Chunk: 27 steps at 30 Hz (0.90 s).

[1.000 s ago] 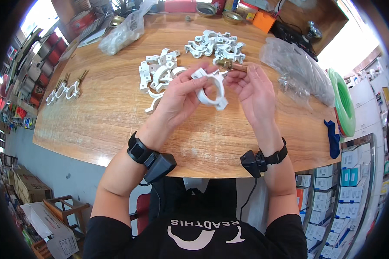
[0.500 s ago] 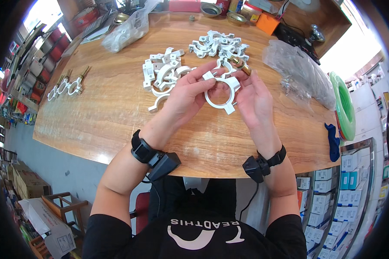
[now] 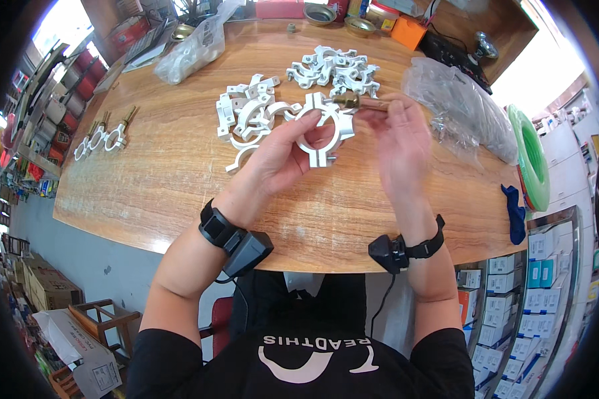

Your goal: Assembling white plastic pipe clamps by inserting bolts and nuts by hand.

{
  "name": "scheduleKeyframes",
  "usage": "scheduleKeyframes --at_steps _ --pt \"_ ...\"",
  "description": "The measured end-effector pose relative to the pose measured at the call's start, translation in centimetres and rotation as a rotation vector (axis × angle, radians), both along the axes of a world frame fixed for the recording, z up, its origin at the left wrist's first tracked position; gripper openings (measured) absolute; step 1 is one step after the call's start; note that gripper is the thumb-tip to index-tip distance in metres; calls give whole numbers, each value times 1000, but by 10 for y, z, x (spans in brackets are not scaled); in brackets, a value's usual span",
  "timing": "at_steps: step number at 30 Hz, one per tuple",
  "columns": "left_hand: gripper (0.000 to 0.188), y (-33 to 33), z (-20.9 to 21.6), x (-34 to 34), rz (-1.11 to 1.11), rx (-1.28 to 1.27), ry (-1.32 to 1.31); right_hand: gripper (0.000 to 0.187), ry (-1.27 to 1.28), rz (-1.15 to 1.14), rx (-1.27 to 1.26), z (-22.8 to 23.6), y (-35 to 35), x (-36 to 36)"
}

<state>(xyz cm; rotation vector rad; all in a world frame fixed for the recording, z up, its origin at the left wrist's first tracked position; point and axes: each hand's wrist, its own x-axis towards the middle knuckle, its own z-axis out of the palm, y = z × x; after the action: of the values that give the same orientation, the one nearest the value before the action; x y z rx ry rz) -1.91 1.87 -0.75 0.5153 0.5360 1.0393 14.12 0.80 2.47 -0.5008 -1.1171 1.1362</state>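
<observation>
A pile of white curved clamp halves (image 3: 250, 110) and a pile of white screw-fitted clamp pieces (image 3: 334, 66) lie beyond your hands. Your left hand (image 3: 283, 156) pinches a white two-part ring clamp (image 3: 345, 126). Your right hand (image 3: 406, 143) grips a brass-and-copper-coloured metal rod tool (image 3: 353, 101) near the clamp's upper end. That hand blurs; tip contact is indeterminable.

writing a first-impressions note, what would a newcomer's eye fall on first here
Probably the white ring clamp in the left hand, near the picture's middle, with a brass-coloured fitting held by the blurred right hand beside its top. Next, perhaps, the heaped white clamp parts beyond the hands and the bright green coil at the far right.
</observation>
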Motion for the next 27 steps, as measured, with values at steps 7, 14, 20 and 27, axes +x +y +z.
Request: scheduleKeyframes --at_steps 7,14,20,27 --pt "19 2 2 -9 12 169 -42 13 -240 -192 185 8 -2 16" --pt "25 4 4 -11 68 209 6 14 -417 -206 259 7 -7 8" --pt "30 3 8 -13 31 196 -37 13 -455 -250 274 2 -4 10" --pt "26 7 10 -19 77 237 -22 15 -476 -234 182 4 -1 12"
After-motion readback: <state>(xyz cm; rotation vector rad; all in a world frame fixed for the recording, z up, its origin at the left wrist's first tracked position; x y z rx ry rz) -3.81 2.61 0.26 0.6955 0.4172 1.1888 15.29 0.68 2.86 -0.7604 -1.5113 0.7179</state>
